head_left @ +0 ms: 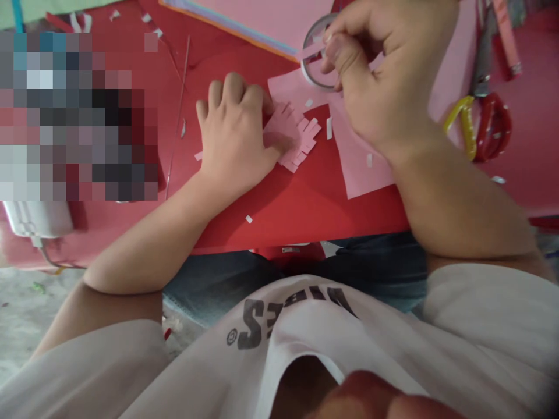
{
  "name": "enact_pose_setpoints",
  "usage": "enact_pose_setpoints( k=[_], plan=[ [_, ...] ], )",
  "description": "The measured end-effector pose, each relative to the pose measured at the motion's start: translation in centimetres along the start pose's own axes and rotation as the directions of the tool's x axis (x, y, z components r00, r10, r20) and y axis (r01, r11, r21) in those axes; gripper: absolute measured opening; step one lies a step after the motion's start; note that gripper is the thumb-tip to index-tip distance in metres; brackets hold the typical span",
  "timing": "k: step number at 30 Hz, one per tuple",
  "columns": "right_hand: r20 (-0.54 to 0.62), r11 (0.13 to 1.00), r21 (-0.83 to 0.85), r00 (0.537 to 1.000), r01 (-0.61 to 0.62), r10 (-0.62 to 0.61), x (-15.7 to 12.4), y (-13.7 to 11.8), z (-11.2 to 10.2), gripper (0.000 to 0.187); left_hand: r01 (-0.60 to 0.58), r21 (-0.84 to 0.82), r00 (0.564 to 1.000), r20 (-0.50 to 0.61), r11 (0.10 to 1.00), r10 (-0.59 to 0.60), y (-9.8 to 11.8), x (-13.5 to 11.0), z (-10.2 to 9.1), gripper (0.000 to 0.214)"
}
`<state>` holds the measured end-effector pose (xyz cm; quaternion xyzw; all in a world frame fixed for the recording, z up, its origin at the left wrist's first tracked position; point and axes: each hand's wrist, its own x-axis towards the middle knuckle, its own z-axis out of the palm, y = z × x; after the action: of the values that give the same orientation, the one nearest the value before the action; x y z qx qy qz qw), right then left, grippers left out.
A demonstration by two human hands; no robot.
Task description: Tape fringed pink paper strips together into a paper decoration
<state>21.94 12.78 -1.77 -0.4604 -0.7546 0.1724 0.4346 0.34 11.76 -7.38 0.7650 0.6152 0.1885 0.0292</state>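
My left hand (pixel 233 132) presses down on a fringed piece of pink paper (pixel 297 139), its curled fingers resting on the uncut part. My right hand (pixel 384 73) grips a roll of clear adhesive tape (pixel 308 70), with the thumb reaching inside the ring. A thin pink strip (pixel 311 51) lies across the roll by my fingertips. Under the roll and my right hand spreads a larger pink paper sheet (pixel 362 163), partly hidden by that hand.
Scissors with red and yellow handles (pixel 480 128) lie right of my right hand, on the red table (pixel 279 221). Stacked coloured paper sheets (pixel 248 20) lie at the far edge. White paper scraps (pixel 248 219) are scattered about. A thin rod (pixel 179 116) lies at left, beside a blurred patch.
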Motion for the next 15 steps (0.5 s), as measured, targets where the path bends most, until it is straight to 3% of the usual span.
enact_pose_setpoints(
  k=[4, 7, 11, 15],
  plan=[
    [0.016, 1.0, 0.013, 1.0, -0.019, 0.019, -0.1, -0.2, 0.3, 0.013, 0.098, -0.068, 0.978, 0.192, 0.993, -0.083, -0.3, 0.8, -0.9, 0.077],
    [0.095, 1.0, -0.013, 0.995, -0.004, 0.005, -0.3, -0.7, 0.4, 0.013, 0.088, -0.28, 0.964, 0.264, 0.956, -0.012, -0.7, 1.6, -2.2, 0.065],
    [0.168, 1.0, -0.016, 0.986, 0.011, -0.009, -0.5, -1.4, 0.5, 0.011, -0.007, -0.527, 0.949, 0.265, 0.85, 0.172, -1.0, 2.2, -3.4, 0.043],
    [0.059, 1.0, 0.013, 0.998, 0.027, -0.028, -0.5, -1.8, 0.6, 0.013, -0.07, -0.811, 0.962, 0.099, 0.582, 0.253, -1.3, 2.0, -3.1, 0.038]
  ],
)
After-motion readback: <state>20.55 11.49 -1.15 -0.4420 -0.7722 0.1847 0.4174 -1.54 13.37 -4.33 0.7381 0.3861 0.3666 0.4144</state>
